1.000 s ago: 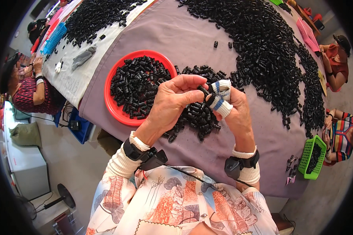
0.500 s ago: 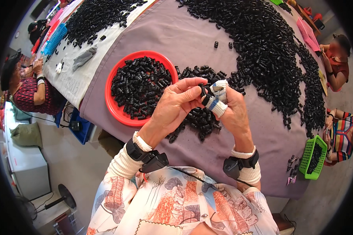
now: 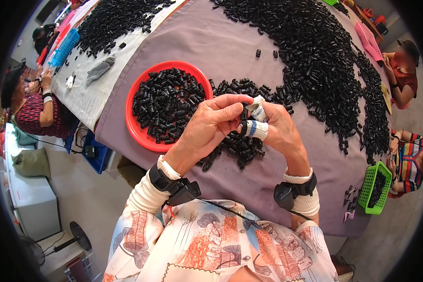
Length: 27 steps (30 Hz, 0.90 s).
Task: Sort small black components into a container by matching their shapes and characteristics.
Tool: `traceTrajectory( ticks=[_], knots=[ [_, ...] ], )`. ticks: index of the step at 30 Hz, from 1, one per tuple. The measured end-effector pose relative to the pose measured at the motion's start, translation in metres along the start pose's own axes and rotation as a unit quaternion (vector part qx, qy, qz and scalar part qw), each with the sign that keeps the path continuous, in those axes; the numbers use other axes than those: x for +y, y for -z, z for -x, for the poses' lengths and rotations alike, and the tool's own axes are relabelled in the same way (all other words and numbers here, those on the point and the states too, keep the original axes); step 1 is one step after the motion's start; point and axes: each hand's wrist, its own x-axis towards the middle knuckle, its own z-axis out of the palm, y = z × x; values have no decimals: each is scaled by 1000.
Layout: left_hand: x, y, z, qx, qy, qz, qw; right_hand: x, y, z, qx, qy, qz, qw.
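Observation:
My left hand (image 3: 210, 123) pinches a small black plastic part (image 3: 244, 112) between thumb and fingertips, above the table. Against the same part press the fingers of my right hand (image 3: 278, 127), whose thumb and forefinger wear white knitted finger covers (image 3: 257, 129) with blue stripes. Both hands are closed and meet at the part; its exact shape is mostly hidden by the fingers. Beneath them lies a loose pile of similar black parts (image 3: 243, 149). To the left of my hands stands a round red tray (image 3: 132, 117) holding many such parts.
A large heap of black parts (image 3: 315, 61) spreads over the mauve cloth (image 3: 174, 47) at the far right. A green basket (image 3: 365, 195) sits at the right edge, a blue basket (image 3: 66, 47) far left. Co-workers sit on both sides. A fan (image 3: 80, 236) stands lower left.
My right hand has turned slightly and its wrist has shifted to the right, with the finger covers tilting flatter. My left hand stays nearly in place, still pinching.

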Motion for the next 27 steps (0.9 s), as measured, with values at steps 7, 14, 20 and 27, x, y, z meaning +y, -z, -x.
traceTrajectory(
  ticks=[7, 14, 20, 27],
  knots=[
    [-1, 2, -1, -12, 9, 2, 1000, 2, -1, 1, -9, -2, -3, 1000],
    [-2, 1, -1, -11, -6, -4, 1000, 5, -3, 3, -5, 8, -8, 1000],
    [-1, -1, 0, 0, -6, -28, 1000, 6, -6, 2, -7, 22, -9, 1000],
    [0, 0, -2, 8, -5, -49, 999, 11, -7, 2, -6, 10, -3, 1000]
  ],
)
